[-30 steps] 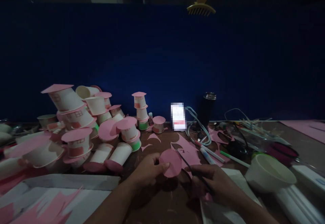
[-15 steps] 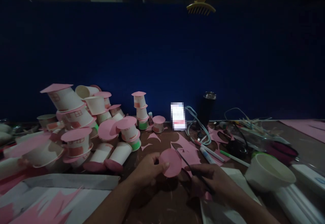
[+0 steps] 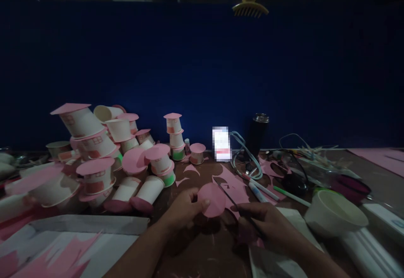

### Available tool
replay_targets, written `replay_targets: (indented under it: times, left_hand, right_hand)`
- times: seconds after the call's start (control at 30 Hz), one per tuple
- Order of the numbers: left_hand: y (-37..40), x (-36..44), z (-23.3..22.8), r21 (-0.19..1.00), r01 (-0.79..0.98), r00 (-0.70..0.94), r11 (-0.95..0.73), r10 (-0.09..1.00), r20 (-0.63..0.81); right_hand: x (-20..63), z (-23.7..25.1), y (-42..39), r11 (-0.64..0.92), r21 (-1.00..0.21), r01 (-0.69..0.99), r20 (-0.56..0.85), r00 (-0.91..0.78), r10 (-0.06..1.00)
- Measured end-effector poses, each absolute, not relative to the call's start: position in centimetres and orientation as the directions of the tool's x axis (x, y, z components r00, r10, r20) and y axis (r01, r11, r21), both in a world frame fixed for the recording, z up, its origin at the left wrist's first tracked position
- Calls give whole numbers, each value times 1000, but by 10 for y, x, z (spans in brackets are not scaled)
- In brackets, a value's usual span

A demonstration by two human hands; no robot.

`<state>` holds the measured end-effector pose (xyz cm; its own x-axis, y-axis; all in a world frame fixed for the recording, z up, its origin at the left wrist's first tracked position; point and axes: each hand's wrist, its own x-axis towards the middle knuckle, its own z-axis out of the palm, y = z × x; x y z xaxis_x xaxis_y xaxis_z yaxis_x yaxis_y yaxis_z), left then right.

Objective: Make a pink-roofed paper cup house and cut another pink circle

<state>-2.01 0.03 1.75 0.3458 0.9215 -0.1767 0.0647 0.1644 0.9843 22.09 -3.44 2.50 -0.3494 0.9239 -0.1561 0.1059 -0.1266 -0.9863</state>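
Note:
My left hand pinches a round pink paper disc by its left edge, holding it just above the dark wooden table. My right hand grips dark scissors, whose blades reach up and left across the disc's right edge. A cut sheet of pink paper lies on the table right behind the disc.
A heap of white paper cups with pink lids fills the left. A white bowl sits at right, markers, cables and a black flask behind. A white tray with pink scraps lies at front left.
Both hands and the disc have lifted very slightly; the scissors stay at the disc's right edge. Nothing else has moved.

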Motion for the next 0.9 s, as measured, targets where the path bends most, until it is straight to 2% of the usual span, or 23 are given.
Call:
replay_targets:
  times: [0.2, 0.4, 0.63, 0.73, 0.9]
  left_hand:
    - [0, -19, 15, 981, 96, 313, 172, 930, -193]
    - [2, -20, 17, 995, 63, 283, 75, 955, -90]
    - [0, -19, 16, 990, 45, 300, 136, 943, -143]
    - [0, -20, 16, 990, 53, 309, 134, 940, -144]
    - [2, -21, 13, 984, 115, 340, 138, 925, -170]
  right_hand:
    - [222, 23, -33, -125, -986, 113, -155, -312, 938]
    - [224, 21, -31, -122, -983, 140, -154, -253, 955]
    - [221, 32, -34, -31, -972, 233, -105, -310, 945]
    - [218, 34, -36, -94, -980, 177, -154, -359, 920]
    - [214, 36, -37, -140, -979, 147, -183, -344, 921]
